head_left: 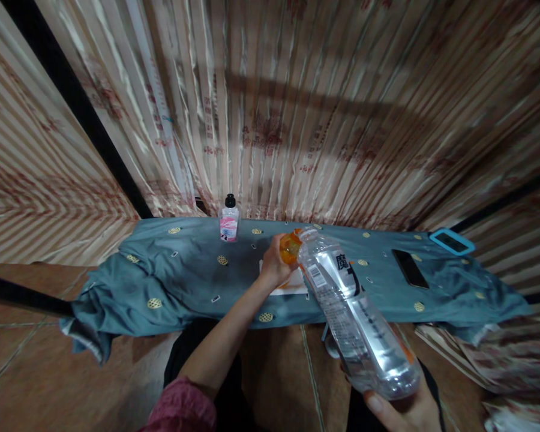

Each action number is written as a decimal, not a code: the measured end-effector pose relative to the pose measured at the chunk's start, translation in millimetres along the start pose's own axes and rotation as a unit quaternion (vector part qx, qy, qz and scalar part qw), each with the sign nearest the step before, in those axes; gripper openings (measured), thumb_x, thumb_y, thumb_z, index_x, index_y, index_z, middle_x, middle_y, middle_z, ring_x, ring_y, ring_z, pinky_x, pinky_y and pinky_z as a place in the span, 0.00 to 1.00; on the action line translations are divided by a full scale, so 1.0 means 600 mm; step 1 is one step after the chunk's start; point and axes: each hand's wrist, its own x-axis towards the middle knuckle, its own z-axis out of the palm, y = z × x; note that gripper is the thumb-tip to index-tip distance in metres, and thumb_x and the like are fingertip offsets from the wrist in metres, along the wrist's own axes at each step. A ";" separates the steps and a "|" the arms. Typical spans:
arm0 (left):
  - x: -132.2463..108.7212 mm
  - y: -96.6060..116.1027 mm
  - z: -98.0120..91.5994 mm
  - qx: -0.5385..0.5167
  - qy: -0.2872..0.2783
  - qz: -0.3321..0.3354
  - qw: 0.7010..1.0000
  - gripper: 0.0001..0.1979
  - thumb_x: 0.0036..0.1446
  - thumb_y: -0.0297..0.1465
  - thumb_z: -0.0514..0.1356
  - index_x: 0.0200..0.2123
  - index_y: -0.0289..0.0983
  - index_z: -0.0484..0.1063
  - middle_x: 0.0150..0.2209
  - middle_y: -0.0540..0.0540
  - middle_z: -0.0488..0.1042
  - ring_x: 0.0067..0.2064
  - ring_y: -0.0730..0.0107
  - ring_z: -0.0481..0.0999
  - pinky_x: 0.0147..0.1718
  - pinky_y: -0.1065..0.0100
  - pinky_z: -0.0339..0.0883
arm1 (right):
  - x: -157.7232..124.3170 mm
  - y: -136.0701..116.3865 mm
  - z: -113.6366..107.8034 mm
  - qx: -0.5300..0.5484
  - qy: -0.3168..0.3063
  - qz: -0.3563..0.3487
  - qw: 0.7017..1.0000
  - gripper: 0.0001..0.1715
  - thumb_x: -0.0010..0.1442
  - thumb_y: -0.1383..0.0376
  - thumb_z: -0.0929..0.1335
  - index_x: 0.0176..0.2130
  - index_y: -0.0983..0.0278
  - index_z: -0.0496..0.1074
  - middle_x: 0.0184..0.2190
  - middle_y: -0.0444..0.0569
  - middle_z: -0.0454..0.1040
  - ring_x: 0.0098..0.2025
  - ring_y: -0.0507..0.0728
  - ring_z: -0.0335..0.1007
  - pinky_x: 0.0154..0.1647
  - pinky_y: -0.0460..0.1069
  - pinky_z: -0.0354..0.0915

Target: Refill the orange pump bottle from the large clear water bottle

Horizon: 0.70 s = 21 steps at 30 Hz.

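A large clear plastic bottle (355, 318) with a silver label and black lettering is tilted, its neck pointing away from me to the upper left. My right hand (402, 408) holds it near its base. Fingers of my left hand (274, 264) are wrapped round a small translucent orange container (290, 247). The orange container is at the clear bottle's mouth; whether the two touch I cannot tell. Beneath them a white sheet (288, 290) with some orange on it lies on the cloth, partly hidden by my left hand.
A teal cloth (193, 282) with yellow prints covers the narrow table. A small bottle (229, 225) with black cap and pink label stands at the back left. To the right lie a dark phone (409, 269) and a blue-framed device (452, 241). Pleated curtains (270, 120) hang behind.
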 end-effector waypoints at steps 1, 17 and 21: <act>0.000 0.001 0.000 0.004 0.000 -0.001 1.000 0.37 0.38 0.25 0.74 0.52 0.41 0.64 0.49 0.43 0.79 0.49 0.56 0.81 0.50 0.54 0.74 | -0.002 -0.003 0.004 -0.003 0.006 0.002 1.000 0.47 0.40 0.55 0.81 0.56 0.58 0.67 0.49 0.51 0.81 0.47 0.63 0.80 0.46 0.50 0.75; -0.001 0.010 -0.006 0.034 -0.001 0.003 0.999 0.35 0.39 0.26 0.73 0.51 0.41 0.64 0.48 0.44 0.79 0.46 0.58 0.81 0.47 0.56 0.75 | -0.015 -0.029 0.041 0.021 0.067 0.035 0.997 0.53 0.36 0.47 0.81 0.58 0.59 0.68 0.54 0.53 0.76 0.54 0.66 0.74 0.54 0.54 0.68; -0.001 0.015 -0.005 0.030 0.001 -0.005 1.000 0.35 0.39 0.28 0.74 0.51 0.39 0.64 0.48 0.43 0.80 0.47 0.57 0.81 0.47 0.56 0.75 | -0.017 -0.033 0.044 0.041 0.072 0.042 0.996 0.54 0.34 0.49 0.82 0.57 0.59 0.69 0.53 0.54 0.77 0.53 0.66 0.75 0.53 0.55 0.69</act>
